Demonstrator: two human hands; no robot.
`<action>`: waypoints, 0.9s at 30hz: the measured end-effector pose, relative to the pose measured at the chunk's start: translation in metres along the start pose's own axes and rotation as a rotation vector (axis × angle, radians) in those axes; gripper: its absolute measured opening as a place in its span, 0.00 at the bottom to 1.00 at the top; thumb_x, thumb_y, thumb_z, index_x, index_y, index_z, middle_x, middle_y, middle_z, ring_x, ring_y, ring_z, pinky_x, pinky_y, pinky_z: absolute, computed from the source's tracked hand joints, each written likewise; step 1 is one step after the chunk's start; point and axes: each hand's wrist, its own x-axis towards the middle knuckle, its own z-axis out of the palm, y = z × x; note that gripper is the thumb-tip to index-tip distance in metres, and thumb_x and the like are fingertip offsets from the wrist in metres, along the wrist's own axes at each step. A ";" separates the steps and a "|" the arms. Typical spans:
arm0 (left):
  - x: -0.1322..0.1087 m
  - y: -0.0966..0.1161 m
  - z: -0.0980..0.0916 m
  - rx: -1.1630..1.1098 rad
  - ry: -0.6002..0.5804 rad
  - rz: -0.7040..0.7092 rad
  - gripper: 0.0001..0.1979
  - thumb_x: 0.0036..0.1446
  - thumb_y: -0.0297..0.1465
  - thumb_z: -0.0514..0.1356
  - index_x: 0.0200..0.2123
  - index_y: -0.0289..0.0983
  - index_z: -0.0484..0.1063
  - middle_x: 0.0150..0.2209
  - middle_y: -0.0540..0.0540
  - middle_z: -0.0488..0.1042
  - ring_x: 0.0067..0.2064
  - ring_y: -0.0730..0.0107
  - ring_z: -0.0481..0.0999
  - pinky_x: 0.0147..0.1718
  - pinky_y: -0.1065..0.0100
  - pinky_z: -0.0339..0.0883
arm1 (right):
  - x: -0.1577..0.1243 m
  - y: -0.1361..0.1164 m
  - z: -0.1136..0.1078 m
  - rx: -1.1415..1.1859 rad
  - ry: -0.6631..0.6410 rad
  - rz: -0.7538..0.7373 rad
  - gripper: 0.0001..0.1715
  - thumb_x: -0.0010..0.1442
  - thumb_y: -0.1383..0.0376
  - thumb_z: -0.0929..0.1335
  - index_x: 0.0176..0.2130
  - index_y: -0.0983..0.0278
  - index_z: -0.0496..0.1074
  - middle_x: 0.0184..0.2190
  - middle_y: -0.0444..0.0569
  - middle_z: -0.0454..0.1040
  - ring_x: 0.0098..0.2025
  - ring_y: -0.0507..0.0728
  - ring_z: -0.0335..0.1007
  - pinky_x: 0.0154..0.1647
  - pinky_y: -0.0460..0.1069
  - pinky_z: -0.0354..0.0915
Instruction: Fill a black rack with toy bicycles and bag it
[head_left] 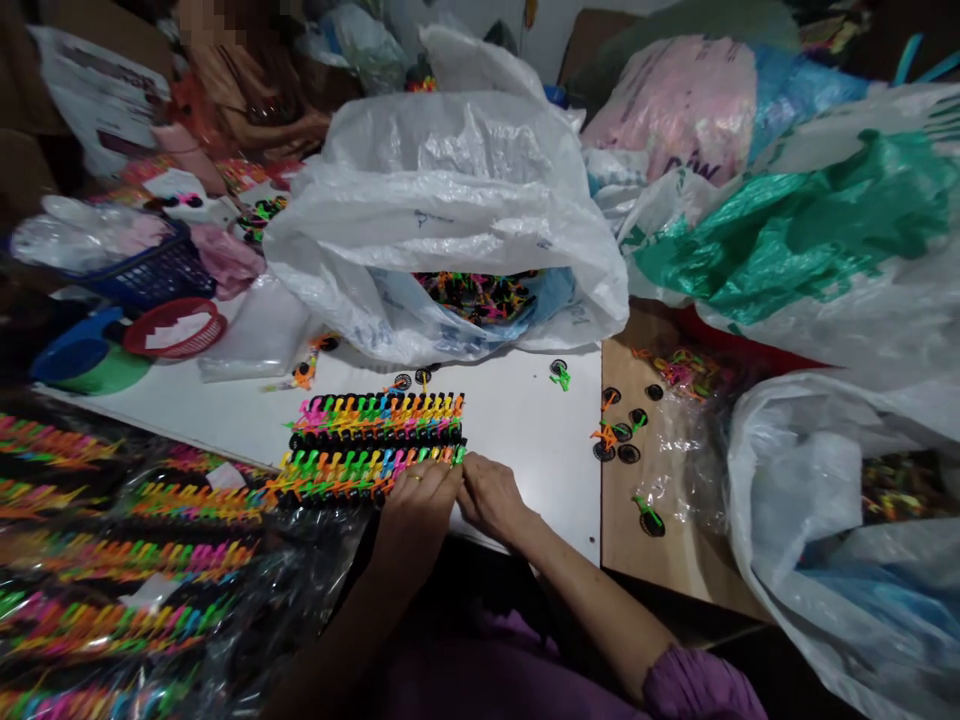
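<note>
Two rows of small plastic toy bicycles in bright colours with black wheels stand packed side by side on the white table. The far row [382, 410] and the near row [337, 470] lie close together. My left hand [420, 505] is closed over the near side of the near row's right end, with a ring on one finger. Right beside it, my right hand [491, 495] has its fingers bent around the end of that row, at a green toy bicycle [457, 453]. Its fingertips are partly hidden.
A big white sack [450, 220] holding more toy bicycles stands behind the rows. Loose toy bicycles [615, 430] lie on the wooden board at right, near an open sack [780, 450]. Bagged rows [187, 500] fill the left. A person [255, 110] sits at back left.
</note>
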 end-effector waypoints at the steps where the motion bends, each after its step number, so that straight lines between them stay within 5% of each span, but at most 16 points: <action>1: 0.000 0.001 -0.001 -0.006 0.016 0.002 0.13 0.57 0.24 0.50 0.42 0.34 0.71 0.39 0.42 0.75 0.43 0.61 0.72 0.44 0.60 0.64 | -0.001 0.002 -0.002 0.042 -0.001 0.000 0.05 0.58 0.66 0.60 0.35 0.64 0.63 0.30 0.48 0.67 0.31 0.53 0.61 0.32 0.46 0.56; 5: -0.014 0.001 -0.010 -0.038 0.125 -0.008 0.11 0.59 0.28 0.51 0.41 0.37 0.71 0.40 0.44 0.75 0.44 0.62 0.72 0.47 0.59 0.63 | 0.002 0.017 -0.016 0.369 -0.030 0.085 0.07 0.55 0.65 0.62 0.36 0.65 0.66 0.26 0.43 0.66 0.26 0.50 0.60 0.27 0.44 0.55; 8: -0.048 -0.018 -0.023 -0.110 0.166 -0.159 0.10 0.58 0.33 0.52 0.38 0.41 0.72 0.37 0.47 0.76 0.41 0.64 0.74 0.44 0.61 0.65 | 0.023 0.030 -0.027 0.571 0.067 0.234 0.15 0.52 0.68 0.62 0.41 0.66 0.67 0.26 0.43 0.67 0.24 0.49 0.59 0.24 0.43 0.55; 12: -0.097 -0.064 -0.032 -0.370 0.189 -0.785 0.12 0.49 0.42 0.58 0.31 0.41 0.74 0.31 0.49 0.76 0.34 0.64 0.74 0.35 0.65 0.68 | 0.060 0.027 -0.032 0.660 0.039 0.208 0.11 0.45 0.70 0.62 0.32 0.67 0.68 0.22 0.41 0.63 0.23 0.48 0.56 0.23 0.43 0.53; 16: -0.102 -0.097 -0.029 -0.824 0.632 -1.411 0.16 0.42 0.42 0.62 0.34 0.38 0.72 0.29 0.50 0.74 0.32 0.66 0.73 0.31 0.66 0.69 | 0.058 0.014 -0.032 0.634 -0.060 0.161 0.03 0.45 0.68 0.62 0.23 0.66 0.65 0.19 0.40 0.59 0.22 0.48 0.53 0.21 0.42 0.49; 19: -0.082 -0.100 -0.023 -1.220 0.742 -1.402 0.17 0.44 0.42 0.61 0.37 0.40 0.71 0.38 0.51 0.74 0.39 0.68 0.73 0.32 0.67 0.69 | 0.025 0.007 -0.035 0.620 -0.041 0.182 0.07 0.48 0.63 0.63 0.24 0.65 0.65 0.20 0.42 0.62 0.24 0.50 0.57 0.22 0.43 0.53; 23: -0.051 -0.075 -0.015 -1.335 0.583 -1.291 0.20 0.49 0.46 0.57 0.42 0.42 0.70 0.49 0.48 0.71 0.50 0.60 0.69 0.37 0.63 0.69 | -0.043 0.002 -0.043 0.615 0.024 0.318 0.15 0.50 0.52 0.64 0.28 0.61 0.69 0.26 0.48 0.68 0.31 0.57 0.66 0.26 0.48 0.62; 27: -0.005 -0.044 0.004 -1.454 0.313 -1.015 0.24 0.53 0.48 0.52 0.47 0.41 0.69 0.50 0.44 0.70 0.51 0.60 0.69 0.43 0.62 0.67 | -0.108 -0.002 -0.048 0.595 0.063 0.490 0.14 0.52 0.46 0.65 0.35 0.49 0.70 0.36 0.50 0.70 0.39 0.61 0.69 0.23 0.51 0.65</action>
